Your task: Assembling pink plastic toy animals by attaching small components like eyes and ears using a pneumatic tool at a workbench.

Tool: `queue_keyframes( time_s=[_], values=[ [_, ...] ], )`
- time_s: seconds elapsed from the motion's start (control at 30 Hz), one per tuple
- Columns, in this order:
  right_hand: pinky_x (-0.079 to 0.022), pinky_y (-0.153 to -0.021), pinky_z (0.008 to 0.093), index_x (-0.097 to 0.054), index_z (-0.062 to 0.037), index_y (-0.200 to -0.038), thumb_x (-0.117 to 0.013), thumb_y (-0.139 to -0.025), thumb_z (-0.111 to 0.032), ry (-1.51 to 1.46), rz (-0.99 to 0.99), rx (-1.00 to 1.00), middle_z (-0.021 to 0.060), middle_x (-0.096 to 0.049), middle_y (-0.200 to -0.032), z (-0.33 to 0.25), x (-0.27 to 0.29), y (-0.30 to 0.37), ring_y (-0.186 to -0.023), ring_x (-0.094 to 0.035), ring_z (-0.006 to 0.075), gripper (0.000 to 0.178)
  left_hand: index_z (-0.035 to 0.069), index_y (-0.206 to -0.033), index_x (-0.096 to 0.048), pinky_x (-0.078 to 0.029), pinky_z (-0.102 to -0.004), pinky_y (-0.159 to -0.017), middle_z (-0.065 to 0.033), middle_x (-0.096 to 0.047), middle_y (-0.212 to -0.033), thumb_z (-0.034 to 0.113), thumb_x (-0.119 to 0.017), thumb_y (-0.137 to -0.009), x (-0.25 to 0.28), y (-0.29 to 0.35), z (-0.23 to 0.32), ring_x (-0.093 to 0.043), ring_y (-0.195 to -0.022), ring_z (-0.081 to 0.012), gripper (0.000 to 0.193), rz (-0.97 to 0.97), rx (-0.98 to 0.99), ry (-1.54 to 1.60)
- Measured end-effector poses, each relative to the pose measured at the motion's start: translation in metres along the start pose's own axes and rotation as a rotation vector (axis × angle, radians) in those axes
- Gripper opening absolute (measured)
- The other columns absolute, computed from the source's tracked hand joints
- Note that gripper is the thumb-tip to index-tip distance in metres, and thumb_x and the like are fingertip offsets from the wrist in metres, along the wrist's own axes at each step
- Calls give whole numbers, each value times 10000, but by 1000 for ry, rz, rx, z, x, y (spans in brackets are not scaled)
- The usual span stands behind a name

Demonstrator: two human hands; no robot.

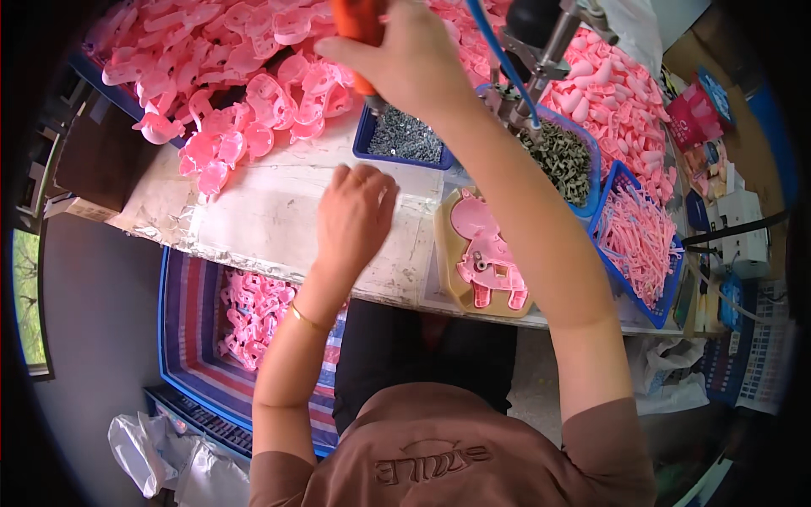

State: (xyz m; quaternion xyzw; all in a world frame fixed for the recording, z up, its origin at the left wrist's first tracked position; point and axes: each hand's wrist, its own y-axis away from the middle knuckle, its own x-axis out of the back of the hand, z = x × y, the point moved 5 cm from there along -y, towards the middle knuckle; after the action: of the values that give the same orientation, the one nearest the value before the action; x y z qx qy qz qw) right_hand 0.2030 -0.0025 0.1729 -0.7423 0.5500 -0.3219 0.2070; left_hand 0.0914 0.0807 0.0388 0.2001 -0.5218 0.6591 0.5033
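Note:
At the top, my right hand (414, 59) is wrapped round an orange power screwdriver (359, 29). Its metal tip points down at the corner of a blue tray of small silver screws (404, 138). My left hand (359, 207) hovers by the table's front part with curled fingers; whatever they may hold is hidden. Under my right forearm, a pink animal-shaped plastic shell (483, 245) lies in a beige holding fixture (452, 279). A small round metal part shows inside the shell.
Pink shell halves (253, 110) heap up at the far left. At right stand a blue bin of dark metal clips (562, 165), a blue basket of pink sticks (638, 237) and a pile of pink pieces (608, 84). A metal machine arm (549, 63) rises behind. Below left, a striped-lined crate (194, 329) holds pink parts.

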Motion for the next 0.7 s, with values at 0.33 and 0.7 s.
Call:
queue_keyframes(
  time_s=[0.33,0.7],
  values=[
    [-527,-701,427,-629,15,-1099,-782,-832,-267,379,-50,-269,200,-694,-860,10,39,41,-748,-688,341,417,113,-969,-765,-476,-406,-931,-74,-736,-1087,463,-795,-751,-77,-108,-41,-624,-1146,-264,414,-630,62,-443],
    [-509,-697,292,-587,6,-1192,-732,-902,-234,57,-155,-345,95,-680,-923,8,65,51,-801,-648,161,403,67,-967,-640,-538,-474,-743,-172,-704,-848,265,-667,-881,-76,-98,-35,-693,-865,-350,218,-346,-3,-167]
  ],
)
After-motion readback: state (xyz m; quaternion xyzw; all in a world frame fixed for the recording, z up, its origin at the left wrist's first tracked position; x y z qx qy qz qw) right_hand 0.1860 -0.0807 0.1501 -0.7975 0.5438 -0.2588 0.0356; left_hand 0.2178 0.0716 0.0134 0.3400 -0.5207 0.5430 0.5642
